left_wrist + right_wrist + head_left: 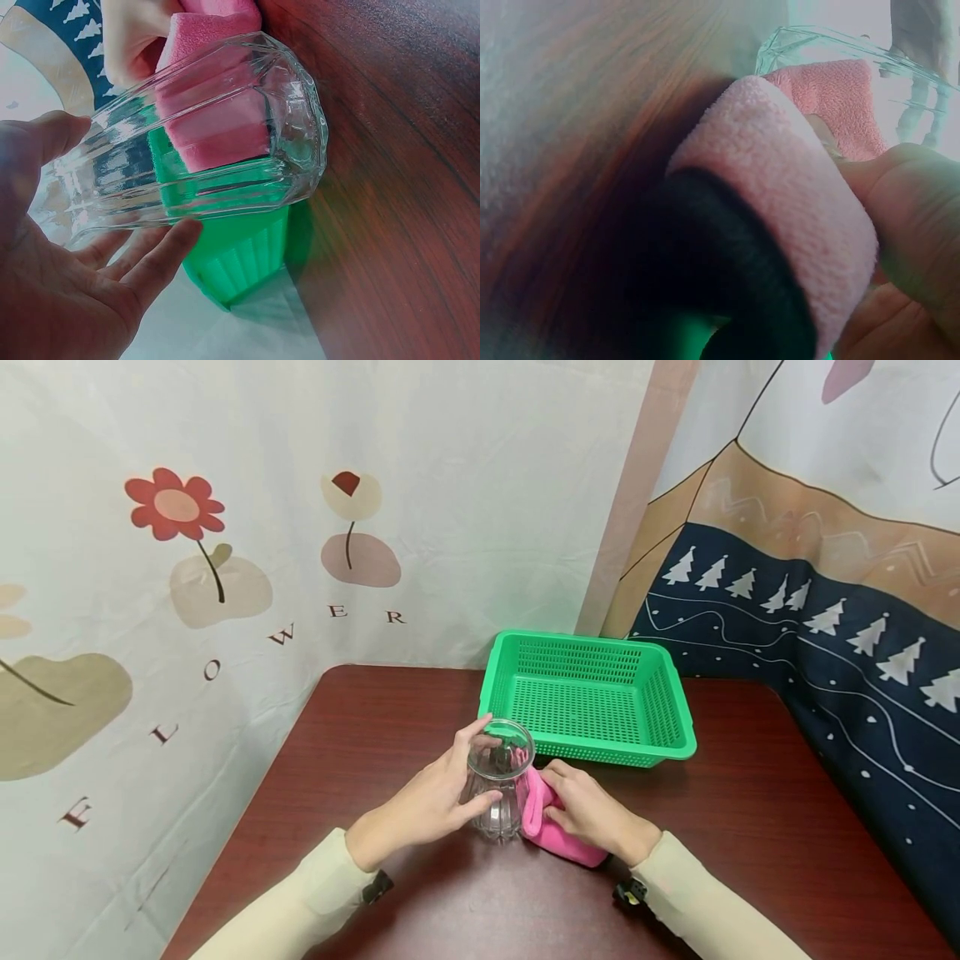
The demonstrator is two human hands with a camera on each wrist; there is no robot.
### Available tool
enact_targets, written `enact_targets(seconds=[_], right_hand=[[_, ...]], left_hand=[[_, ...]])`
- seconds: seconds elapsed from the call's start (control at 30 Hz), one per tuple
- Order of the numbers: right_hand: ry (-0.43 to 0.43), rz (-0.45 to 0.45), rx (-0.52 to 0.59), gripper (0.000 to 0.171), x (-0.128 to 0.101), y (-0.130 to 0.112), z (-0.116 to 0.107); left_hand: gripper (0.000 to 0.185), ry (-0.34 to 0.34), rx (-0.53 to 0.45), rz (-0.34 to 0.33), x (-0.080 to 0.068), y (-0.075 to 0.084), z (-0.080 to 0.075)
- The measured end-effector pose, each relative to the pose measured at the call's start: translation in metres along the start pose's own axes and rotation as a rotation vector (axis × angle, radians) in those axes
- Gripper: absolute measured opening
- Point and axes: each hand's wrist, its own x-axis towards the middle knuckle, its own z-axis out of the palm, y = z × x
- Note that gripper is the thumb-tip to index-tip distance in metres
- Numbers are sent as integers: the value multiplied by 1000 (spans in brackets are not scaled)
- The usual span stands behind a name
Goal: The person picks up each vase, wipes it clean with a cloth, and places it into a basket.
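A clear, ribbed glass vase (501,806) with a round rim stands at the middle of the table. My left hand (435,793) holds it from the left, thumb on the near side and fingers round the far side near the rim. The ribs and thick base of the vase (225,135) show in the left wrist view. My right hand (592,806) grips a folded pink cloth (558,839) just right of the vase. In the right wrist view the fluffy cloth (780,180) bulges out below the thumb, with its far end overlapping the glass.
A green plastic basket (678,727) with perforated sides sits behind the hands, close to the vase. The dark red-brown table (360,727) ends at a printed curtain (465,510) at the back and left. A dark blue tree-patterned cloth (750,610) hangs at the right.
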Motion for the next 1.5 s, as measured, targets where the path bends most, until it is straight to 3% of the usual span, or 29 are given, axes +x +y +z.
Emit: enact_targets(seconds=[0.3, 0.8, 1.5], right_hand=[[5, 0, 10, 38, -2, 0, 2], [13, 19, 84, 54, -4, 0, 4], [138, -17, 129, 66, -6, -3, 4]], left_hand=[[107, 3, 4, 1, 0, 0, 0], [107, 7, 13, 12, 1, -1, 0], [108, 2, 1, 20, 0, -1, 0]])
